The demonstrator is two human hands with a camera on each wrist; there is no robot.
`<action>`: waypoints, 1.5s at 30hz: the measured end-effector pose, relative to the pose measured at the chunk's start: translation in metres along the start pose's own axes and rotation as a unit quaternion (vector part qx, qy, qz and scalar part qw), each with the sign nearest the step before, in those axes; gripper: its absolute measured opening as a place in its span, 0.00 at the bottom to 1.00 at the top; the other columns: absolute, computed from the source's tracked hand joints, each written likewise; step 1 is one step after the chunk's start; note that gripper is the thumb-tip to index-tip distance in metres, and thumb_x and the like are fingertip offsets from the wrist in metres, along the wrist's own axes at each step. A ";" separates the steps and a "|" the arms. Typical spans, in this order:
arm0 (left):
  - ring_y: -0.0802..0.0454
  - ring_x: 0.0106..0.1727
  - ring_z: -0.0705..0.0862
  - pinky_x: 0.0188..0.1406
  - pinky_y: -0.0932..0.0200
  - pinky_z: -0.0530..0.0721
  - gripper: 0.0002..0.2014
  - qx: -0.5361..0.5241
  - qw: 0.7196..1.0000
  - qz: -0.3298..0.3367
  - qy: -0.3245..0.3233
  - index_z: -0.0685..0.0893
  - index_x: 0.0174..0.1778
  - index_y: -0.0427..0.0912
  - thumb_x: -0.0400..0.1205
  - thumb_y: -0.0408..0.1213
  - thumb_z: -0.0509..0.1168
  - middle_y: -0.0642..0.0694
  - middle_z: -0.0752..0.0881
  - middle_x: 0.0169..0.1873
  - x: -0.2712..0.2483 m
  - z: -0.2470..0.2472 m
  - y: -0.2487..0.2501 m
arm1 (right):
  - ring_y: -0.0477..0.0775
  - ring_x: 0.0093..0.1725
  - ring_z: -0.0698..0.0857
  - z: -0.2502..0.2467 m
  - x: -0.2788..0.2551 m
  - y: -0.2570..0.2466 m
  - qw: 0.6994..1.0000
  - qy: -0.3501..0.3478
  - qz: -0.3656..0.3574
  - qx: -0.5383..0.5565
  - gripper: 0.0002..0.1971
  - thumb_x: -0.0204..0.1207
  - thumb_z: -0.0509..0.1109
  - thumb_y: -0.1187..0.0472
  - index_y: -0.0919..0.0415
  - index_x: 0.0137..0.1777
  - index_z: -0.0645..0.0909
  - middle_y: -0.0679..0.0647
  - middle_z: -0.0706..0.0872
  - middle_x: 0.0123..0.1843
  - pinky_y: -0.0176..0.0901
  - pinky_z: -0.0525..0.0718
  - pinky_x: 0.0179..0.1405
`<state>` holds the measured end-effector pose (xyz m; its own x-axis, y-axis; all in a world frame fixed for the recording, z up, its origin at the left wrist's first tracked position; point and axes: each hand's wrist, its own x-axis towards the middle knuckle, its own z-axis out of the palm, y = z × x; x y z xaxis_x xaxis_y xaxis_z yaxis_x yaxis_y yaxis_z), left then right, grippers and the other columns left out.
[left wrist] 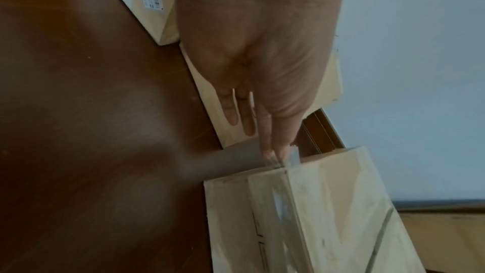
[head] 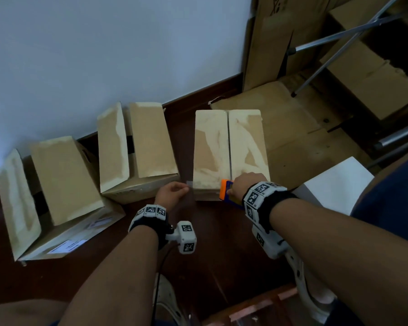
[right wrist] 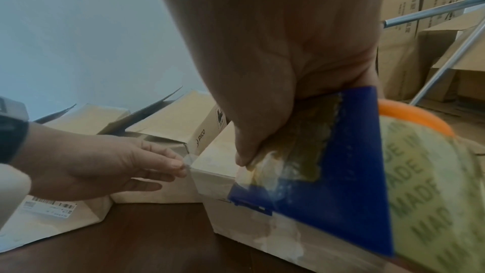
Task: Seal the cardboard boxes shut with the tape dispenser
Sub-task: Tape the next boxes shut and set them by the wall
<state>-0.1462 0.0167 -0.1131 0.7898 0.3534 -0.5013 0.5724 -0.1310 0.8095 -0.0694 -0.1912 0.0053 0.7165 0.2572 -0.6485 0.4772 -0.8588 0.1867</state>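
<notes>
Three cardboard boxes stand on the dark wooden floor. The right box [head: 230, 149] [left wrist: 328, 215] [right wrist: 217, 165] has its flaps down and meeting at a centre seam. The middle box [head: 137, 147] and the left box [head: 52, 191] have flaps standing up. My right hand [head: 243, 184] [right wrist: 244, 157] grips the blue and orange tape dispenser [head: 226, 192] [right wrist: 341, 184] at the right box's near edge. My left hand [head: 185, 188] [left wrist: 275, 153] [right wrist: 181, 167] pinches the clear tape end [head: 190, 184] [left wrist: 294, 156] [right wrist: 190, 158] by that box's near left corner.
Flattened cardboard [head: 304, 128] lies behind the right box, and tall cartons lean on the wall. Metal stand legs [head: 339, 38] cross the far right. A white sheet [head: 335, 184] lies at the right. My shoe [head: 165, 300] is below the left arm.
</notes>
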 end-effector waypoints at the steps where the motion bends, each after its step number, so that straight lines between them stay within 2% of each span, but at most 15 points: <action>1: 0.51 0.48 0.85 0.48 0.63 0.81 0.04 0.014 1.000 0.009 0.006 0.87 0.47 0.42 0.78 0.35 0.72 0.44 0.88 0.44 0.001 0.001 0.000 | 0.53 0.33 0.80 0.000 0.000 0.001 1.000 0.000 -0.001 -0.001 0.15 0.83 0.61 0.52 0.59 0.41 0.82 0.51 0.79 0.31 0.37 0.68 0.21; 3: 0.53 0.46 0.84 0.43 0.67 0.78 0.05 0.035 0.999 0.019 0.010 0.87 0.48 0.39 0.79 0.35 0.71 0.45 0.88 0.43 0.003 0.003 0.000 | 0.51 0.29 0.78 0.000 0.001 0.001 1.000 -0.003 0.015 0.022 0.18 0.83 0.61 0.48 0.59 0.37 0.80 0.51 0.79 0.31 0.38 0.68 0.21; 5: 0.52 0.46 0.83 0.44 0.66 0.78 0.04 0.042 0.999 0.018 0.010 0.86 0.48 0.39 0.79 0.35 0.71 0.44 0.87 0.43 0.005 0.004 -0.001 | 0.50 0.27 0.76 -0.001 0.004 0.000 0.997 -0.016 0.041 0.057 0.23 0.82 0.61 0.43 0.59 0.33 0.77 0.51 0.78 0.30 0.40 0.67 0.22; 7: 0.50 0.46 0.83 0.47 0.62 0.77 0.03 0.055 0.998 0.020 0.011 0.85 0.46 0.40 0.80 0.35 0.70 0.44 0.87 0.42 0.007 0.007 -0.002 | 0.51 0.28 0.76 -0.001 0.005 0.000 0.997 -0.022 0.048 0.064 0.23 0.81 0.61 0.40 0.59 0.36 0.77 0.52 0.77 0.31 0.41 0.70 0.25; 12: 0.50 0.44 0.83 0.45 0.60 0.77 0.03 0.090 0.995 0.020 0.034 0.84 0.45 0.41 0.80 0.37 0.69 0.45 0.86 0.41 0.009 0.016 0.003 | 0.54 0.38 0.81 -0.001 0.007 0.004 0.998 -0.022 0.033 0.040 0.23 0.82 0.59 0.40 0.60 0.43 0.79 0.52 0.76 0.32 0.43 0.77 0.39; 15: 0.48 0.47 0.84 0.48 0.58 0.79 0.03 0.103 0.993 0.023 0.042 0.84 0.45 0.42 0.81 0.37 0.68 0.45 0.87 0.43 0.008 0.021 0.004 | 0.51 0.31 0.77 -0.002 0.009 0.002 0.998 -0.027 0.040 0.037 0.23 0.82 0.59 0.39 0.60 0.44 0.79 0.52 0.76 0.32 0.43 0.76 0.39; 18: 0.46 0.49 0.85 0.51 0.55 0.80 0.02 0.108 0.993 0.018 0.050 0.85 0.45 0.42 0.81 0.37 0.68 0.42 0.88 0.45 0.011 0.024 0.004 | 0.53 0.36 0.80 -0.002 0.010 0.002 0.999 -0.022 0.034 0.029 0.21 0.82 0.59 0.41 0.60 0.44 0.79 0.52 0.76 0.32 0.43 0.76 0.38; 21: 0.44 0.51 0.86 0.55 0.51 0.83 0.04 0.106 0.993 0.009 0.055 0.86 0.46 0.42 0.80 0.38 0.69 0.42 0.89 0.46 0.012 0.027 0.003 | 0.51 0.32 0.78 -0.002 0.012 0.003 0.998 -0.030 0.036 0.037 0.23 0.81 0.60 0.39 0.59 0.43 0.80 0.52 0.77 0.32 0.42 0.75 0.33; 26: 0.43 0.57 0.83 0.56 0.58 0.76 0.10 0.148 0.987 0.006 0.062 0.84 0.55 0.37 0.82 0.38 0.66 0.40 0.84 0.56 0.012 0.033 0.005 | 0.54 0.39 0.81 -0.001 0.013 0.004 0.998 -0.030 0.032 0.033 0.24 0.81 0.59 0.38 0.60 0.45 0.80 0.52 0.77 0.32 0.43 0.76 0.38; 32: 0.36 0.64 0.80 0.61 0.50 0.76 0.14 0.189 0.979 -0.050 0.054 0.81 0.63 0.34 0.85 0.36 0.60 0.34 0.81 0.64 0.016 0.041 0.015 | 0.53 0.39 0.80 -0.002 0.011 0.004 0.998 -0.034 0.035 0.032 0.23 0.81 0.59 0.39 0.60 0.44 0.79 0.51 0.76 0.32 0.43 0.75 0.37; 34: 0.36 0.64 0.81 0.61 0.50 0.78 0.13 0.159 0.981 -0.084 0.074 0.82 0.63 0.37 0.84 0.33 0.60 0.36 0.84 0.62 0.020 0.034 0.013 | 0.53 0.38 0.80 -0.001 0.010 0.005 0.998 -0.035 0.032 0.032 0.23 0.82 0.58 0.39 0.60 0.45 0.79 0.52 0.76 0.33 0.43 0.75 0.37; 38: 0.37 0.67 0.82 0.67 0.48 0.80 0.16 -0.087 0.979 -0.175 0.055 0.78 0.68 0.29 0.85 0.26 0.57 0.33 0.83 0.65 0.013 0.022 0.014 | 0.50 0.29 0.75 -0.002 0.009 0.006 0.998 -0.035 0.036 0.045 0.24 0.82 0.58 0.38 0.60 0.43 0.79 0.52 0.76 0.32 0.43 0.74 0.34; 39: 0.37 0.65 0.82 0.64 0.50 0.81 0.16 -0.134 0.972 -0.190 0.045 0.76 0.69 0.27 0.86 0.26 0.55 0.33 0.83 0.62 0.007 0.023 0.021 | 0.50 0.28 0.75 -0.003 0.008 0.006 0.998 -0.034 0.034 0.043 0.24 0.82 0.58 0.39 0.60 0.43 0.79 0.52 0.76 0.32 0.43 0.74 0.33; 42: 0.41 0.48 0.84 0.44 0.58 0.84 0.14 -0.239 0.949 -0.198 0.046 0.79 0.64 0.25 0.86 0.24 0.55 0.35 0.85 0.50 -0.006 0.030 0.045 | 0.50 0.28 0.74 -0.006 0.006 0.006 0.998 -0.028 0.028 0.038 0.24 0.82 0.58 0.39 0.60 0.43 0.78 0.52 0.76 0.32 0.42 0.70 0.27; 45: 0.41 0.61 0.82 0.49 0.59 0.84 0.17 -0.244 0.950 -0.192 0.024 0.75 0.70 0.25 0.85 0.23 0.55 0.32 0.81 0.66 -0.012 0.035 0.055 | 0.50 0.28 0.74 -0.005 0.005 0.007 0.998 -0.027 0.025 0.044 0.24 0.81 0.58 0.38 0.60 0.40 0.77 0.52 0.76 0.32 0.41 0.68 0.23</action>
<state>-0.1164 -0.0274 -0.0733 0.5254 0.3316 -0.7836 0.6369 0.4574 0.6206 -0.0603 -0.1936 0.0068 0.7089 0.1909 -0.6790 0.3936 -0.9059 0.1563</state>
